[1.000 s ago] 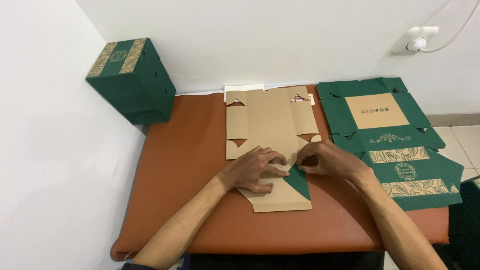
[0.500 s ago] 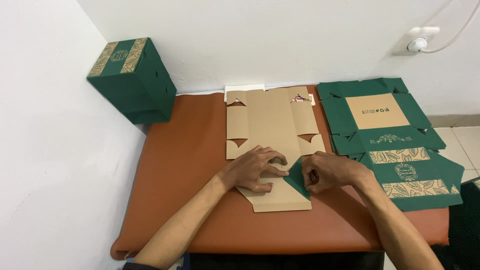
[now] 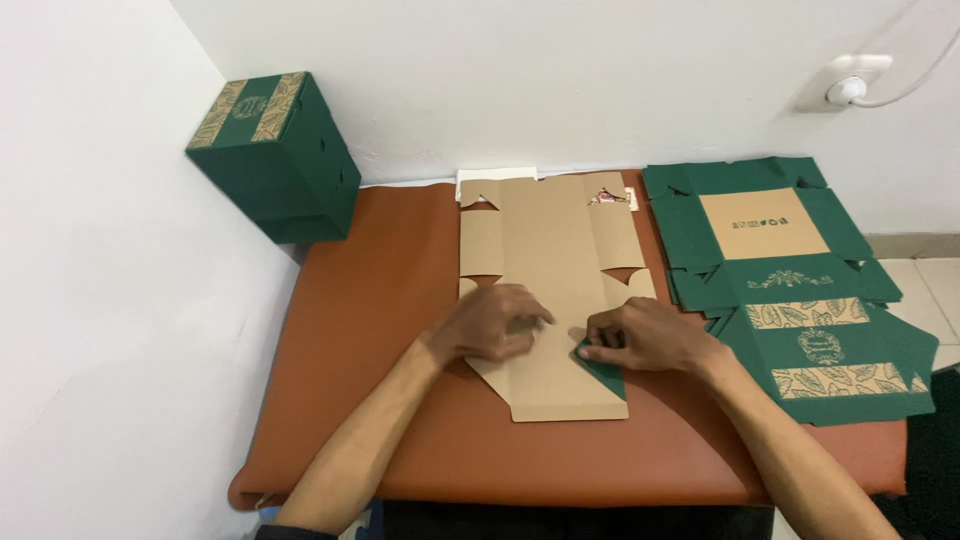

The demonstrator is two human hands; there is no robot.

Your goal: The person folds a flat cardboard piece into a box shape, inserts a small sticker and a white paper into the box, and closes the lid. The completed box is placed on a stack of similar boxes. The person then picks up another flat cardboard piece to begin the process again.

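Flat box blank (image 3: 545, 270): brown kraft cardboard, unfolded, inner face up, lying lengthwise at the middle of the counter (image 3: 380, 300), which has a rust-brown padded top. Its near end reaches almost to the counter's front edge.

Left hand (image 3: 490, 325): laid palm down on the near left part of the blank, fingers (image 3: 525, 312) spread and flat, pressing the cardboard. Nothing is gripped.

Right hand (image 3: 645, 338): on the blank's near right edge, fingers (image 3: 592, 350) curled and pinched together on a folded side flap (image 3: 603, 372), whose green outer face shows as a small triangle just below the fingertips. The flap lies under and in front of the fingers, turned inward over the brown panel.

The two hands sit close together, a narrow strip of cardboard between them.

Stack of flat blanks (image 3: 790, 290): green, with leaf-pattern bands, green face up, on the right part of the counter, just beside the right forearm.

Assembled box (image 3: 275, 155): green with a leaf-pattern band, standing at the far left corner against the wall.
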